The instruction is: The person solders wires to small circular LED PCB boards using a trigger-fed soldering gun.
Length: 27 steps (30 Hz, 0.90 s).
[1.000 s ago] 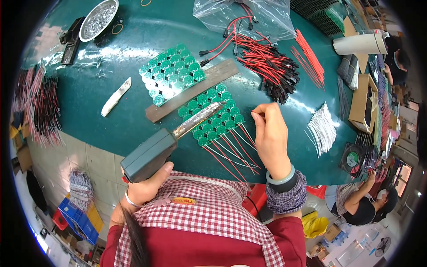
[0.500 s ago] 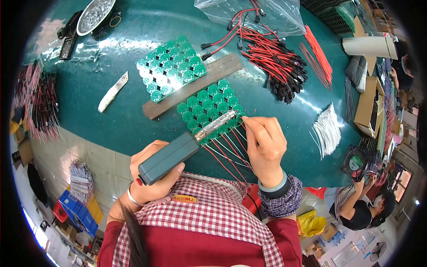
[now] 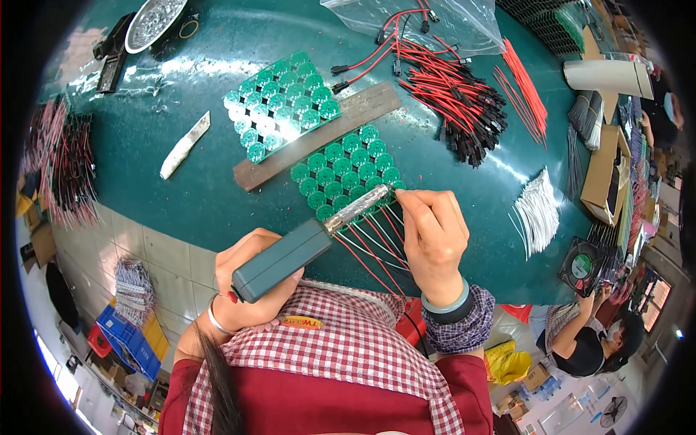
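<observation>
My left hand [image 3: 255, 293] is closed round the dark green handle of a soldering gun [image 3: 284, 259]. Its metal barrel [image 3: 357, 208] slants up to the right over a panel of round green circuit boards [image 3: 333, 172]. At the panel's right edge, my right hand [image 3: 435, 235] pinches with thumb and forefinger beside the tip; a thin wire seems to be in the pinch, mostly hidden by the fingers. Red and white wires [image 3: 375, 250] run from the panel's near edge toward me. A flat brown bar [image 3: 319, 135] lies along the panel's far side.
Beyond the bar lies a second green panel [image 3: 281, 101]. Bundles of red-black connector wires [image 3: 464, 101], red wires [image 3: 525, 94] and white wires [image 3: 538, 210] lie to the right. A white-wrapped blade [image 3: 185, 145] and a metal dish [image 3: 154, 25] are on the left. A co-worker [image 3: 587, 337] sits at right.
The view has shifted slightly. My left hand and the soldering gun have moved a little to the right, while my right hand keeps its pinch at the panel's edge.
</observation>
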Motion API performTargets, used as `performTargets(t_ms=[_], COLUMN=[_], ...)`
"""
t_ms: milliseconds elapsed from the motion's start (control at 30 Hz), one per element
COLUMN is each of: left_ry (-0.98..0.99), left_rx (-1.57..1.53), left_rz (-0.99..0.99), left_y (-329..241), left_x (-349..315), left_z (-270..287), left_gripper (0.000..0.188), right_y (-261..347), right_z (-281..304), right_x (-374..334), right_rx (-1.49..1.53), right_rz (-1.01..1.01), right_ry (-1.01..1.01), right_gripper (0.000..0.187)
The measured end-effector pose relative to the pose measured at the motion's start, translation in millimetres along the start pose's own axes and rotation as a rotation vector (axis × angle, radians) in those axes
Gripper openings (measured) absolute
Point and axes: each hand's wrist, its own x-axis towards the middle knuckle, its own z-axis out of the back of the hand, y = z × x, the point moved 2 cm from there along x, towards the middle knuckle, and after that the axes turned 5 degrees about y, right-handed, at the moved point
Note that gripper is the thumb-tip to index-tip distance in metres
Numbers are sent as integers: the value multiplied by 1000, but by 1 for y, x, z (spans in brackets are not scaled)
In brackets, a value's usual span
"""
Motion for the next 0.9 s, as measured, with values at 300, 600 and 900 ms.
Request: performTargets(t_ms=[300,600,900], left_ry=[17,-56,-16], left_rx=[38,22,37], left_rz=[-22,-36,-31], left_y=[-1,-1,-3], left_x=[-2,-6,-4], left_z=[2,2,4], left_gripper=[23,23,25], right_y=[3,5,9], right_z=[-2,-2,-1], right_x=[-3,-1,-2], right_rx=[-93,-116,-115], right_rz=[21,34,9], right_ry=[3,4,1], right_gripper=[30,29,29])
